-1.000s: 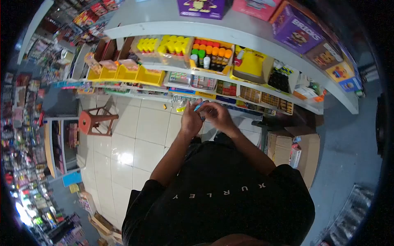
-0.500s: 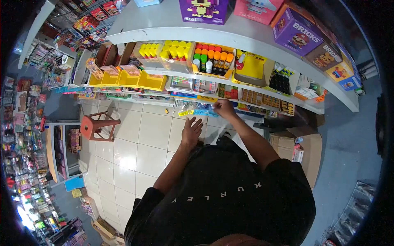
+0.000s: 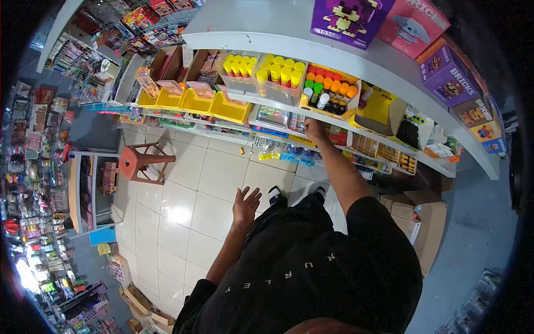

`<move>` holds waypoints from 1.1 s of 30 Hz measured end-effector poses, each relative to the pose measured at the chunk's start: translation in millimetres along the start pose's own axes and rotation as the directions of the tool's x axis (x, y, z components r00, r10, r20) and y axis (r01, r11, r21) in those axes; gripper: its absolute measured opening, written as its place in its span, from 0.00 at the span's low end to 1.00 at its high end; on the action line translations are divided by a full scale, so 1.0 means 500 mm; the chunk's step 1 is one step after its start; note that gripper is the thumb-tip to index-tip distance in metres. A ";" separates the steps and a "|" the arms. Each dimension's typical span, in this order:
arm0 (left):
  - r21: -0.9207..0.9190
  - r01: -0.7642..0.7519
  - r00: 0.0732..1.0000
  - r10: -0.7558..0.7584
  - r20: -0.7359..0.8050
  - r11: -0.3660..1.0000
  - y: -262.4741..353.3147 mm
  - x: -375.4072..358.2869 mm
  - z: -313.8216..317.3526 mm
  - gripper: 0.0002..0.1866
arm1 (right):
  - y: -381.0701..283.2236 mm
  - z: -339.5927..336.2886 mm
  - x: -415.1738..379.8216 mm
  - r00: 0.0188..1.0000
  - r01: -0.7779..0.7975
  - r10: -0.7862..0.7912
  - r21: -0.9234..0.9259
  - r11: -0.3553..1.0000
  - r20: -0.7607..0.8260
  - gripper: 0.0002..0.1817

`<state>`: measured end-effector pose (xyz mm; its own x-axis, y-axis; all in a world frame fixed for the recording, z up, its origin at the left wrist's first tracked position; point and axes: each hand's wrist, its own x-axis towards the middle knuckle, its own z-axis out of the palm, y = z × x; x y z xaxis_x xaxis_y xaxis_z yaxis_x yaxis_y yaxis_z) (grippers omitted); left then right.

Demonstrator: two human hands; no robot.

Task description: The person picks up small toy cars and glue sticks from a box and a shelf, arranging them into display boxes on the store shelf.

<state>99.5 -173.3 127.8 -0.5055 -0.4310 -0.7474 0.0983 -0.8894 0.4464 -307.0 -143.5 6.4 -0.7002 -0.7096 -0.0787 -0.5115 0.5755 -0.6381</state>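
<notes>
My right hand (image 3: 315,129) is at the lower shelf with its fingers curled closed. What it holds, if anything, is hidden. Just beside it are flat packs (image 3: 296,122) in a compartment and a box of red and green packs (image 3: 338,135). Above it on the shelf stands a yellow display box (image 3: 303,104) of bottles with red, orange, green and white caps. My left hand (image 3: 246,205) hangs over the tiled floor, palm up, fingers spread, holding nothing.
Left of the bottles stand clear bins of yellow-capped tubes (image 3: 285,74) and yellow trays (image 3: 230,108). Boxed brick sets (image 3: 456,80) line the top shelf. A red-brown plastic stool (image 3: 146,162) stands at left on the floor (image 3: 217,172). An open cardboard box (image 3: 431,231) sits at right.
My right hand has moved up and right to the lower shelf. My left hand has dropped toward my body, still open. The view has shifted, so the shelves appear further right.
</notes>
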 end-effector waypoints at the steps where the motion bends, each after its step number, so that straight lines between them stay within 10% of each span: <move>1: -0.004 0.005 1.000 -0.005 0.001 1.000 0.005 0.002 -0.008 0.37 | 0.003 0.003 0.008 1.000 0.017 -0.017 0.004 1.000 0.010 0.07; 14: 0.059 0.036 0.999 -0.037 0.015 0.998 0.085 0.049 -0.008 0.34 | -0.067 -0.026 -0.022 0.999 0.025 -0.021 0.098 0.995 -0.049 0.14; 21: 0.310 0.219 0.936 -0.289 0.200 0.925 0.027 0.138 0.062 0.31 | -0.074 -0.083 -0.319 0.982 0.174 -0.157 0.182 0.968 -0.104 0.13; 25: 0.528 0.244 0.890 -0.404 0.211 0.814 -0.040 0.166 0.175 0.26 | -0.057 -0.201 -0.575 0.991 -0.120 0.103 0.260 0.958 0.081 0.11; 33: 0.723 0.190 0.832 -0.500 0.240 0.664 -0.206 0.168 0.375 0.24 | 0.167 -0.412 -0.941 0.754 -0.358 0.508 0.388 0.849 -0.416 0.06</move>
<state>-113.8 -89.2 111.3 -0.6756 0.1222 -0.7271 -0.6508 -0.5623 0.5102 -123.0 322.0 147.6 -0.9952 -0.0732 -0.0646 0.0097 0.5846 -0.8113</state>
